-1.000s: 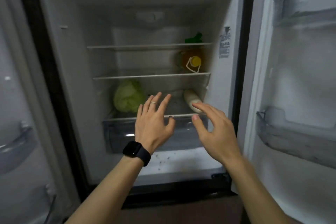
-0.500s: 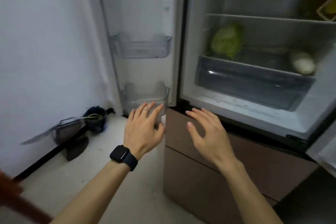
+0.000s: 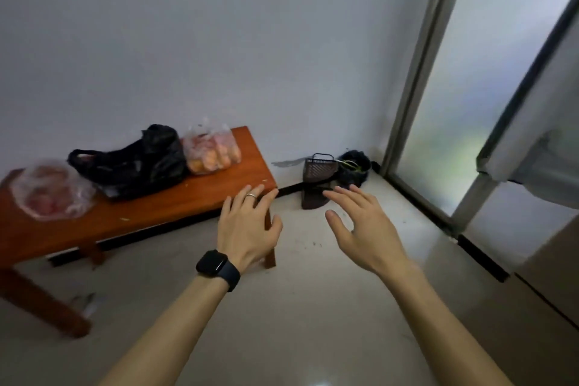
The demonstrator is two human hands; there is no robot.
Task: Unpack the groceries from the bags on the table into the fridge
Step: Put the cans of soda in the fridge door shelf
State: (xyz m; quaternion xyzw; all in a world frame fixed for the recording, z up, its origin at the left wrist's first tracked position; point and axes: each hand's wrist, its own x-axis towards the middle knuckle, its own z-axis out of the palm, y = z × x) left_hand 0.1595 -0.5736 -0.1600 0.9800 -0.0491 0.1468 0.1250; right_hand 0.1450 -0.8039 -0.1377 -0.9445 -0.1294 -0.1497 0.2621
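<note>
Three bags are sitting on the wooden table point(image 3: 188, 204) at the left of the frame, beside the grey wall: a clear bag of red items point(image 3: 50, 189), a black bag point(image 3: 134, 163) and a clear bag of orange fruit point(image 3: 211, 152). The left hand point(image 3: 247, 229) and right hand point(image 3: 360, 229) are hovering empty, fingers spread, over open pale floor point(image 3: 313, 307) at centre. The fridge door point(image 3: 539, 122) is edging the right; the shelves seen a moment ago are gone from view.

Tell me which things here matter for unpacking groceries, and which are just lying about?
Part of the job: black bag, clear bag of orange items, clear bag of red items, table.
Lying about: floor basket, dark bundle in the corner.
</note>
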